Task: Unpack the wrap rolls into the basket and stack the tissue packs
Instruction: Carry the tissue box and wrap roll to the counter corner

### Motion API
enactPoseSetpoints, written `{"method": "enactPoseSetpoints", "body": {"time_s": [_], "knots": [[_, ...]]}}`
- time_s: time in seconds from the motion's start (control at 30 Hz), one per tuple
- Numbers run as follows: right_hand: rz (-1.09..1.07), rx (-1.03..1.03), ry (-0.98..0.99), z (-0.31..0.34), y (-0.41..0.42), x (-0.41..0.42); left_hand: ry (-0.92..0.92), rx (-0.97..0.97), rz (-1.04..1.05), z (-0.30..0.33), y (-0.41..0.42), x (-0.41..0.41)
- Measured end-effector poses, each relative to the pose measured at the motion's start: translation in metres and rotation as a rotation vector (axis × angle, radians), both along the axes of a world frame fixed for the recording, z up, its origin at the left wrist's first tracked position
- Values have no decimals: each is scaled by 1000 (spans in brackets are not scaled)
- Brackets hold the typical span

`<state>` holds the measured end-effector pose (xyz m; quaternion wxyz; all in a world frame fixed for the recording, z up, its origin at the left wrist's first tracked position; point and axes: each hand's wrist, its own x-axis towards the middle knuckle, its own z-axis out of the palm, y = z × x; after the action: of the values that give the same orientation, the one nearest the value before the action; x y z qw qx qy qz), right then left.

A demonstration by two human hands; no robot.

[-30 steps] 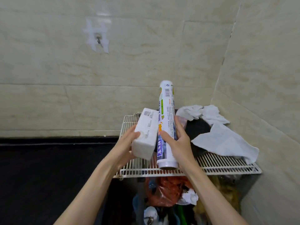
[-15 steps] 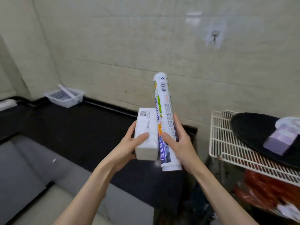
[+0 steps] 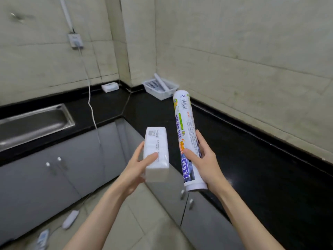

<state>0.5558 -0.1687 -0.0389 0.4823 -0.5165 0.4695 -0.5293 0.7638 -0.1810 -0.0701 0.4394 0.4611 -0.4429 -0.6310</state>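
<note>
My left hand [image 3: 138, 165] grips a white tissue pack [image 3: 157, 152] from its left side, held out over the floor. My right hand [image 3: 202, 159] is closed around the lower half of a long wrap roll [image 3: 186, 130] in printed white, green and purple packaging, held nearly upright. A white plastic basket [image 3: 153, 83] stands on the black counter in the far corner, with an unpacked white roll [image 3: 161, 82] leaning in it. Another white tissue pack [image 3: 110, 86] lies on the counter left of the corner.
The black counter [image 3: 252, 159] runs along the right wall and round the corner to a steel sink [image 3: 32, 121] at left. Grey cabinet doors sit below. A white cable [image 3: 91, 105] hangs from a wall socket [image 3: 75, 40] to a power strip [image 3: 70, 218] on the tiled floor.
The view has swung left, from the wire rack to the counter corner with the basket and sink. Both hands still hold the tissue pack and the wrap roll, now slightly further apart.
</note>
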Motion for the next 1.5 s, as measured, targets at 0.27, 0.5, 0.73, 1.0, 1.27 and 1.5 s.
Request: {"method": "enactPoseSetpoints", "body": {"time_s": [0.27,0.5,0.73,1.0,1.27,1.5], "knots": [[160,33,-13,-32,-170,71,2,29,120,-27,-131,89],[255,85,13,-23,-325,105,-6,86,216,-13,-261,136],[266,160,50,-39,-427,130,18,152,245,-31,-358,168],[234,267,106,-82,-545,189,11,274,227,-84,-475,227],[145,351,180,-119,-681,271,-129,320,198,-103,-652,317],[51,366,664,-151,-765,287,-470,273,181,-133,-786,366]]}}
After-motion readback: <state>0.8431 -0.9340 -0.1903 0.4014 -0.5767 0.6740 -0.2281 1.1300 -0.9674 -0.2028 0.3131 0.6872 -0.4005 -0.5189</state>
